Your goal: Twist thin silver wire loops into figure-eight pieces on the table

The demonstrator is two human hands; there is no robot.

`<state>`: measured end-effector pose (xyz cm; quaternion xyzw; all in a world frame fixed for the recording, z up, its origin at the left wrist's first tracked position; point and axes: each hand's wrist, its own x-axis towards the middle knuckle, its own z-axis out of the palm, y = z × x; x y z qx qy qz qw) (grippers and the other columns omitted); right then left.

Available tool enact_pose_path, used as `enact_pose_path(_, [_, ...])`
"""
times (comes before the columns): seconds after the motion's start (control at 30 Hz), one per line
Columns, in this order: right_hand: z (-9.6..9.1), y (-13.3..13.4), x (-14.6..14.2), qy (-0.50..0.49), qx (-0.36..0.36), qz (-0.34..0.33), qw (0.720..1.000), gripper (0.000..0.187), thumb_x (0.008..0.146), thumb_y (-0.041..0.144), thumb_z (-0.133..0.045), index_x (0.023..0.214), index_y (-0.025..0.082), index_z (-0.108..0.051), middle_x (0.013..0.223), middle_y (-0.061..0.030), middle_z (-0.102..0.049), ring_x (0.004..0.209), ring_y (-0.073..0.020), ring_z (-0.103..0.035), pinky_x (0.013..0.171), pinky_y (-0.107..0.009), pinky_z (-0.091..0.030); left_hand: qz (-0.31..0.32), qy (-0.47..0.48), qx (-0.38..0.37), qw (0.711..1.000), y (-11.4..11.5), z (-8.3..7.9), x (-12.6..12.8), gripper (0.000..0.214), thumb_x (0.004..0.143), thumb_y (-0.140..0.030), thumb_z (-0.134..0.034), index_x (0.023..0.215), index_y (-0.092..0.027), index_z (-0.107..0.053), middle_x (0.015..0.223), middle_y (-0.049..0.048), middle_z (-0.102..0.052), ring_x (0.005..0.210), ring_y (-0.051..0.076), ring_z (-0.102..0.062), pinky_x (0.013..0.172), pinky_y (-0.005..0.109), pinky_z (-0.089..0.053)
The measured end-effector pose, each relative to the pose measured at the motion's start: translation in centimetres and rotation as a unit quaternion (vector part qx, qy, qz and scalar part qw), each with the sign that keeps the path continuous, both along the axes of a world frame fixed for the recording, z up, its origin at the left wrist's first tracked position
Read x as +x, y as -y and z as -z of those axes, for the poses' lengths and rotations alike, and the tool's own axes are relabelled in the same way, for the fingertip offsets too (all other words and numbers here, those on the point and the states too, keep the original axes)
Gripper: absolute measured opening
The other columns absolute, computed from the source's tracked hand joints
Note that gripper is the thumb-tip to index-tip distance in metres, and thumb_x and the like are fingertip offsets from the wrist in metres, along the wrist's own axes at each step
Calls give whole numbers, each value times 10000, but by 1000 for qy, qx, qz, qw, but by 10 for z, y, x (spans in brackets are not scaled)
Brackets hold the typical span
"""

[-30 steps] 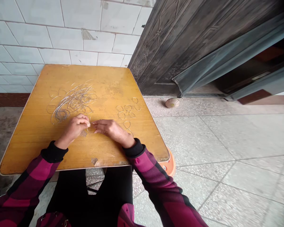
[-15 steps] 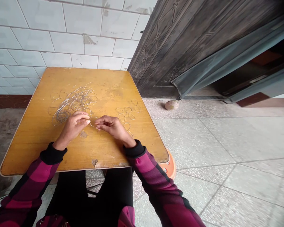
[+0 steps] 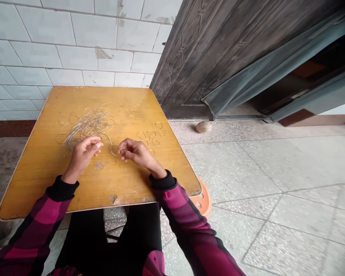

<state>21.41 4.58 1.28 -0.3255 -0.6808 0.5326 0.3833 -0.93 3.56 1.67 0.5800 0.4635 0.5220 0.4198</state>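
My left hand (image 3: 82,154): fingers curled closed; cannot tell if pinching wire.
My right hand (image 3: 135,151): loosely curled, grip unclear.
Thin silver wire loop (image 3: 114,150): between my hands, on the scuffed yellow wooden tabletop (image 3: 126,109).

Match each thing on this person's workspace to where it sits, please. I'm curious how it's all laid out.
Things:
1. Tangle of silver wire
2. Small wire loops
3. Orange plastic object
4. Dark patterned door

Places:
A. Speckled tile floor, by the near corner of the wooden table
B. Left side of the tabletop
C. Beyond the table, to the right
D. Right side of the tabletop

Pairs: 1-B, 2-D, 3-A, 4-C
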Motion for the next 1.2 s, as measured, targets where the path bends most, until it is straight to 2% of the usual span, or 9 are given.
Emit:
enact_pose_path(0.17, [-2,11,9,5,-22,42,999,126,834,266,-610,858,165,-537,714,3,-627,603,-105,-641,573,-239,-529,1,-5,-37,999,1,-1,3,263,764,-353,-668,940,-159,-648,857,46,-680,663,132,-629,537,234,-494])
enact_pose_path(0.3, [-5,33,41,39,-30,98,994,108,826,250,-612,842,165,-547,683,6,-624,597,-108,-631,580,-245,-522,9,-30,-45,998,2,-2,5,288,751,-381,-664,932,-157,-651,825,42,-678,654,144,-636,539,247,-500])
enact_pose_path(0.4, [-9,43,72,34,-43,137,989,131,817,269,-624,849,162,-556,745,-11,-627,614,-102,-622,569,-241,-511,18,-51,-45,998,4,-4,7,289,745,-388,-661,913,-153,-654,796,35,-669,636,143,-629,548,256,-507])
enact_pose_path(0.5, [-14,38,97,20,-64,175,982,195,783,297,-668,863,165,-550,785,-20,-640,631,-104,-626,577,-248,-517,29,-68,-50,996,5,-4,7,284,743,-391,-657,903,-156,-659,765,29,-666,631,145,-628,554,258,-508])
enact_pose_path(0.7, [-19,23,134,-16,-85,241,967,333,703,291,-736,930,183,-518,734,2,-662,586,-112,-626,562,-252,-510,24,-83,-55,995,2,0,4,285,725,-411,-654,874,-168,-660,734,26,-671,628,154,-629,558,262,-511])
enact_pose_path(0.87, [1,45,158,-59,-153,284,945,357,679,291,-762,932,183,-535,725,-1,-671,599,-112,-627,571,-249,-510,36,-114,-54,991,3,4,4,290,716,-407,-653,888,-174,-671,798,39,-703,653,154,-632,587,264,-523])
enact_pose_path(1.03, [29,67,158,-88,-228,294,924,393,628,297,-800,911,177,-556,751,-14,-679,614,-112,-640,587,-245,-532,38,-133,-58,989,3,4,5,283,719,-417,-643,869,-179,-672,758,26,-699,616,146,-621,587,262,-525])
enact_pose_path(1.13, [36,76,157,-47,-223,311,923,365,659,326,-772,925,162,-584,780,-25,-670,640,-120,-651,631,-272,-557,38,-131,-48,989,3,4,5,272,712,-420,-650,845,-184,-672,734,26,-693,587,144,-610,567,262,-515])
enact_pose_path(1.2, [35,82,158,28,-190,323,926,351,718,346,-716,986,152,-599,752,-26,-655,626,-128,-645,633,-296,-562,40,-131,-40,990,2,5,4,262,716,-413,-651,842,-184,-673,718,24,-686,573,141,-603,555,256,-502])
